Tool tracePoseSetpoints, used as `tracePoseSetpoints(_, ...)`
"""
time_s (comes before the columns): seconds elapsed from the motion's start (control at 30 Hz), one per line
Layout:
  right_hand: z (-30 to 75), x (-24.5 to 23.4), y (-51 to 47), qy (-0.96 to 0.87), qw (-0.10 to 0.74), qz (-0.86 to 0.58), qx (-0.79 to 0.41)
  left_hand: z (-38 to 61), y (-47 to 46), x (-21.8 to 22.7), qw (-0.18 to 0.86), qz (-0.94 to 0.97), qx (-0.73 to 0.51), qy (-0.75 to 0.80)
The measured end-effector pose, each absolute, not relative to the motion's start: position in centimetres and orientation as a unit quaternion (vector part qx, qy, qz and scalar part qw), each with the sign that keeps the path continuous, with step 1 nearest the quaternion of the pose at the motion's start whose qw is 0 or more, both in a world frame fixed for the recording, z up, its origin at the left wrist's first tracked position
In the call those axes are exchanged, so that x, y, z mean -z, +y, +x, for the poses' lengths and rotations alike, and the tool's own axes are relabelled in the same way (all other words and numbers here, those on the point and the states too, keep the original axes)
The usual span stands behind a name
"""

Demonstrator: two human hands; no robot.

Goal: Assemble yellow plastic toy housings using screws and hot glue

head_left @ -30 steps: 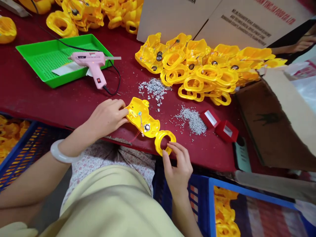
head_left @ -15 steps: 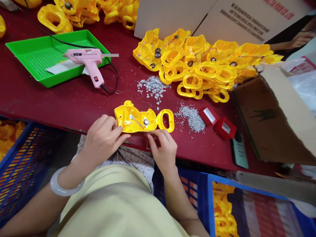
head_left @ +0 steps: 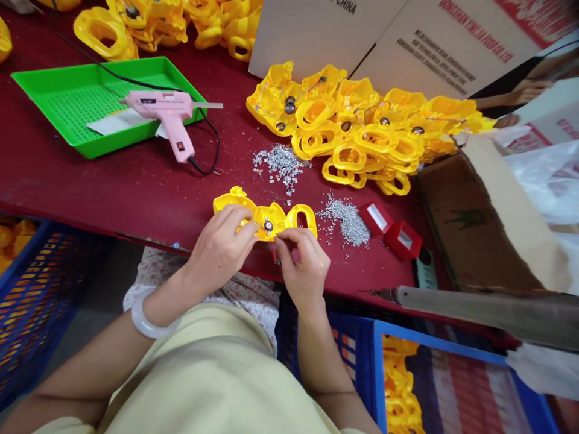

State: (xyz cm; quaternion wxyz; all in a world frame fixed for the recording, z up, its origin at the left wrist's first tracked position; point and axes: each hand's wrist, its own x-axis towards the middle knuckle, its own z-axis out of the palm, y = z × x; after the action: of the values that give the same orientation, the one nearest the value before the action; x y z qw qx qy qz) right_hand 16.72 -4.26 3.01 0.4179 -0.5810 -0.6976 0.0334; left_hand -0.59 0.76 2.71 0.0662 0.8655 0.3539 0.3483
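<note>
A yellow plastic shell [head_left: 280, 216] with a ring handle lies inner side up at the near edge of the red table [head_left: 104, 181]. It carries a small round metal part and thin red wires. My left hand [head_left: 221, 247] rests on the shell's left half, fingers curled and pressing on it. My right hand [head_left: 305, 262] sits just below the shell, its fingertips pinched on the red wires [head_left: 274, 252] that hang from it.
Two heaps of small silver screws [head_left: 348, 218] and two red boxes [head_left: 392, 228] lie right of the shell. A pink glue gun [head_left: 165, 114] leans on a green tray [head_left: 58, 102]. Piled yellow shells [head_left: 362, 132], cardboard boxes [head_left: 479, 223], blue crates [head_left: 36, 283] surround the table. A screwdriver-like tool [head_left: 452, 298] lies at right.
The shell has been turned to lie sideways along the table edge. My left hand has slid up onto it, and my right hand left the ring handle and pinched the wires.
</note>
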Motion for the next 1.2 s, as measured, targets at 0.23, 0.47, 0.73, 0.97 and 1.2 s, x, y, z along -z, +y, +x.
tracePoseSetpoints(0.23, 16.4, -2.8, -4.3, -0.596, 0.448, -0.638, -0.192, -0.2, 0.7, -3.1, 0.055, 0.869, -0.341, 0.355)
tracePoseSetpoints(0.47, 16.3, -2.4, -4.2, -0.561, 0.478, -0.635, -0.232, -0.1, 1.1, -2.8, 0.071, 0.827, -0.438, 0.346)
tracePoseSetpoints(0.73, 16.8, -2.0, -4.4, -0.601, 0.438, -0.649, -0.158, -1.0, 2.4, -2.9, 0.195, 0.762, -0.479, 0.391)
tracePoseSetpoints(0.97, 15.9, -2.9, -4.3, -0.653, 0.434, -0.601, -0.155, -1.1, 2.4, -3.2, 0.244, 0.735, -0.475, 0.417)
tracePoseSetpoints(1.2, 14.7, -3.6, -3.7, -0.652, 0.483, -0.570, -0.129, -1.2, 2.3, -3.4, 0.228, 0.836, -0.388, 0.315)
